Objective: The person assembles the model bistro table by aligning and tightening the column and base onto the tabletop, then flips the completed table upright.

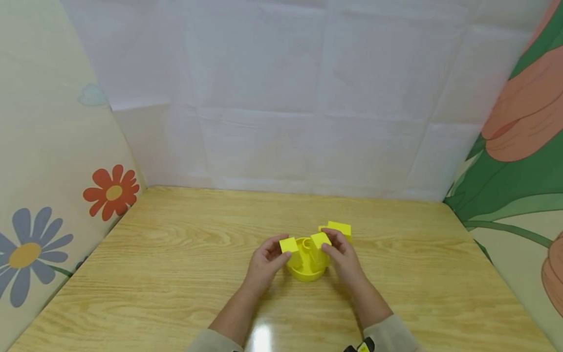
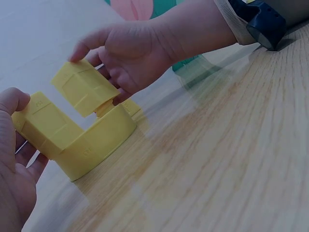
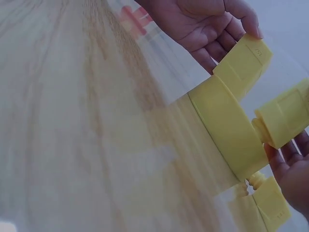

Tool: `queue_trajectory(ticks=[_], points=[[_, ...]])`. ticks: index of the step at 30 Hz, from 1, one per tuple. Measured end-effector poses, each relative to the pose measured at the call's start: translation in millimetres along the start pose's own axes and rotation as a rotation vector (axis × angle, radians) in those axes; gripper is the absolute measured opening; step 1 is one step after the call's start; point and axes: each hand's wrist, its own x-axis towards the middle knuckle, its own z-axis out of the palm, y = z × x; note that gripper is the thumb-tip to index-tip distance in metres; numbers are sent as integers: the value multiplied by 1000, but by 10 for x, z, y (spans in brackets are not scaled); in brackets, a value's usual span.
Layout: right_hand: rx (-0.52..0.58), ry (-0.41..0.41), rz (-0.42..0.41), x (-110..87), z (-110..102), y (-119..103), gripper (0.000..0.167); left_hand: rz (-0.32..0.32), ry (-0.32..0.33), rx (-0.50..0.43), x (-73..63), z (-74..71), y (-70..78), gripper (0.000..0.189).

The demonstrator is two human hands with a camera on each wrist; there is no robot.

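A yellow round shallow base (image 1: 306, 276) rests on the table between both hands, with a small ring standing inside it. My left hand (image 1: 263, 264) grips a yellow wedge-like block (image 2: 46, 123) between thumb and fingers, its lower end within the base's left side. On the other side, my right hand (image 1: 347, 259) holds a similar yellow block (image 3: 285, 113) with a rounded knob at its lower end. That block leans over the base's right rim, the knob close to the rim. Part of the base's inside is hidden by the two blocks.
Another yellow block (image 1: 339, 229) with a knob lies on the table just behind my right hand. The wood-grain table (image 1: 176, 244) meets a white sheet (image 1: 264, 98) at the back. Flower-patterned cloths stand at the left and right.
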Motion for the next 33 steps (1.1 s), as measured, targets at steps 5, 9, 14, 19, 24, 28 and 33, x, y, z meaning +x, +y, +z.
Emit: queue_trajectory(ticks=[5,9,14,19,24,28,33], points=[[9,67,-2,-9,-15,4,38,1,-4,1,-1,1,2,43],[29,66,-37,-48,-50,11,33,0,-9,-6,-6,0,3,42],[83,8,-93,-100,-112,3,35,4,-10,-4,-2,-3,-3,42],[24,-69,-85,-105,-160,20,45,2,-9,-2,5,-6,-14,43],[-15,-113,-117,-90,-182,45,45,7,-7,3,2,-2,-11,42],[-34,-111,-119,-88,-188,44,43,14,-4,8,-1,3,-5,42],[3,-151,-98,-91,-188,34,49,17,-7,-1,1,3,-7,42]])
